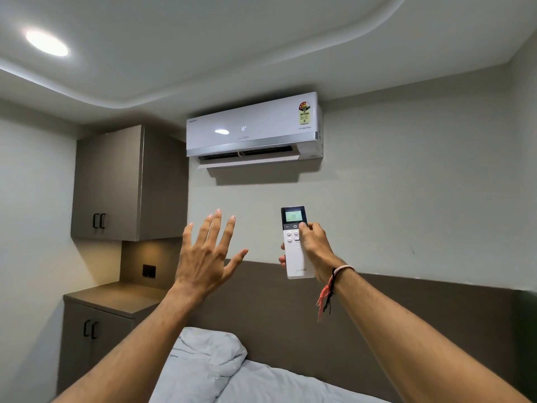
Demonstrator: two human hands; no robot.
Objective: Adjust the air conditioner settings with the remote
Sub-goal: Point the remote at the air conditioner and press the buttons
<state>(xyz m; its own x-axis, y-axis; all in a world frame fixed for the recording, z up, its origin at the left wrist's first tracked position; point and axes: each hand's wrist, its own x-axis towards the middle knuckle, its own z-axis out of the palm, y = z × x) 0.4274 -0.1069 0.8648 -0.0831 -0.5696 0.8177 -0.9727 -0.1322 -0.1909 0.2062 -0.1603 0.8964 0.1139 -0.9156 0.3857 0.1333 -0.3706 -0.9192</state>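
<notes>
A white air conditioner (254, 129) hangs high on the wall, its flap open and its front display reading 18. My right hand (313, 248) holds a white remote (295, 257) upright below the unit, the thumb resting near the power button at the top right of the keypad. The remote's small screen also shows 18. My left hand (206, 257) is raised to the left of the remote, fingers spread, palm facing the wall, holding nothing.
A grey wall cupboard (116, 184) hangs at left above a low cabinet (98, 324) with a countertop. A brown headboard (406, 315) runs along the wall behind the bed, where a pale pillow (206, 356) lies. A round ceiling light (46, 43) glows at top left.
</notes>
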